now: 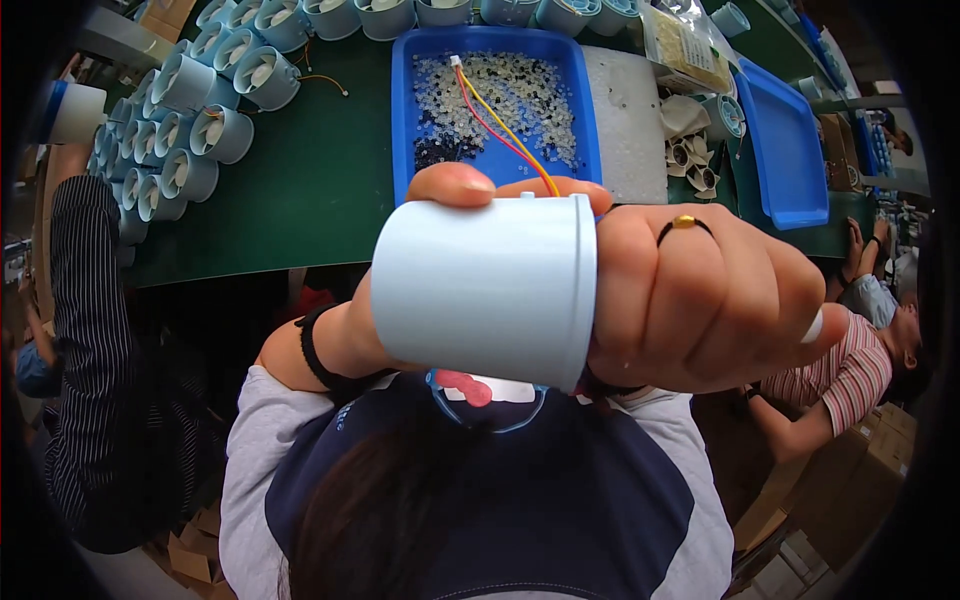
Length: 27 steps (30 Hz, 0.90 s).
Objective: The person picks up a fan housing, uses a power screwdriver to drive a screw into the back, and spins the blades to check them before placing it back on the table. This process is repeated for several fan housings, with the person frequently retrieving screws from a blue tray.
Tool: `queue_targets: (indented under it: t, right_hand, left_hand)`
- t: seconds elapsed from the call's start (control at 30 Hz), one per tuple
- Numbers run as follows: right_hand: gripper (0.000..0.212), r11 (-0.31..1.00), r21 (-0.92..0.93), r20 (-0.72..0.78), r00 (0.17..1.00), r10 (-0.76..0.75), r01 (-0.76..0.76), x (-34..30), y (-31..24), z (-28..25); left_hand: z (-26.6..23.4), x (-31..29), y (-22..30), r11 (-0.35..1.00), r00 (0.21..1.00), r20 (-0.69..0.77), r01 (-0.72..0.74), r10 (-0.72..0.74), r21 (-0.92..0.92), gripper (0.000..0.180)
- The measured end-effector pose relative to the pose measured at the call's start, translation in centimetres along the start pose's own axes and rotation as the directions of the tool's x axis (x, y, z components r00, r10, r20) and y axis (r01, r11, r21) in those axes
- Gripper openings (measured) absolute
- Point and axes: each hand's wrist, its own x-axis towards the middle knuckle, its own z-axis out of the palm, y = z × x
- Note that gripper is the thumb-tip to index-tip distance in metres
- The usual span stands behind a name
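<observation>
The cup (480, 285) in the left hand (452, 186) looks like smooth plastic with a satin sheen, its wires (548, 178) coated in slick plastic, while the ring (684, 222) on the right hand (705, 295) joins a shiny, metal-looking bead to dull cord. Beyond the hands, the tray (403, 120) is smooth, slightly glossy plastic holding glassy-looking bits (500, 95), and the tabletop (300, 190) is matt; right of it, above the right hand, sits a grainy, foam-like slab (625, 120) near a glossy plastic bag (685, 52).
</observation>
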Motion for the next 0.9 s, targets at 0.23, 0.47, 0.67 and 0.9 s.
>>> queue_targets:
  t: [0.23, 0.47, 0.67, 0.9]
  right_hand:
    - [0.044, 0.645, -0.716, -0.183, 0.964, 0.194, -0.266, 0.1, -3.7, -1.2]
    - [0.058, -0.158, -0.987, -0.017, 0.949, 0.314, 0.034, -2.2, -1.3, -2.4]
    - [0.059, -0.229, -0.973, -0.037, 0.968, 0.248, 0.021, -2.1, -2.1, -2.6]
    - [0.061, -0.173, -0.984, -0.001, 0.982, 0.189, 0.032, -2.6, -2.9, -3.3]
  left_hand:
    - [0.1, 0.8, 3.5, 0.927, 0.989, -0.144, 0.095, -0.045, 0.363, 0.067]
    - [-1.8, 0.9, 4.4, -0.106, 0.765, 0.386, -0.391, 0.516, 0.914, 0.063]
    - [-2.2, 1.0, 5.3, 0.082, 0.825, 0.313, -0.394, 0.470, 0.915, 0.063]
    - [-2.5, 0.8, 5.9, 0.343, 0.900, 0.221, -0.357, 0.376, 0.869, 0.066]
